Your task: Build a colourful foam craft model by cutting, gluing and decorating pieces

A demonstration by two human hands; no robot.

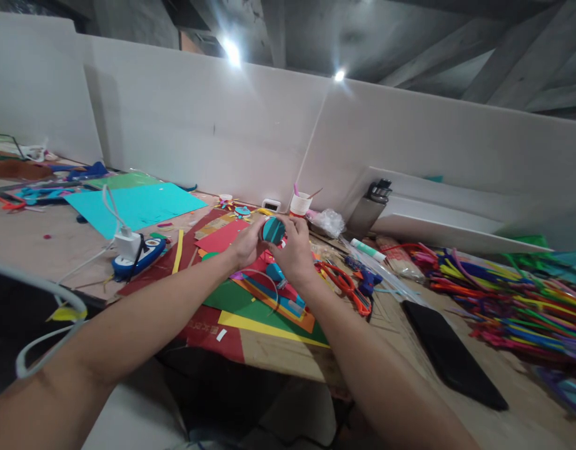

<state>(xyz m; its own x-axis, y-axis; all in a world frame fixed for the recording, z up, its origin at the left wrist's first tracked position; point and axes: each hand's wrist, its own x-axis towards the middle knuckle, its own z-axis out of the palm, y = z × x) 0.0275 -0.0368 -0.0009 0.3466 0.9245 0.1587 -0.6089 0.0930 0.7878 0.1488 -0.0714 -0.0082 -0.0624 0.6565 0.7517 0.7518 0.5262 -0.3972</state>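
Observation:
Over the middle of the cluttered table I hold a small round teal piece with dark stripes (pixel 273 230) and a reddish edge, its striped face turned toward me. My left hand (pixel 247 245) grips it at the left edge. On the opposite side, the fingers of my right hand (pixel 294 249) are bent round it. Below my hands lie sheets of coloured paper, among them a green sheet (pixel 250 304) and a yellow strip (pixel 273 329). A red sheet (pixel 223 237) is just left of my left hand. Orange-handled scissors (pixel 346 287) rest to the right.
A paper cup (pixel 300 204) with sticks stands behind my hands, near a white timer (pixel 271 205). At right are a glue stick (pixel 367 250), a black phone (pixel 451 353), a dark bottle (pixel 369 209) and pipe cleaners (pixel 513 294). A power strip (pixel 138 257) and turquoise sheet (pixel 135 206) lie left.

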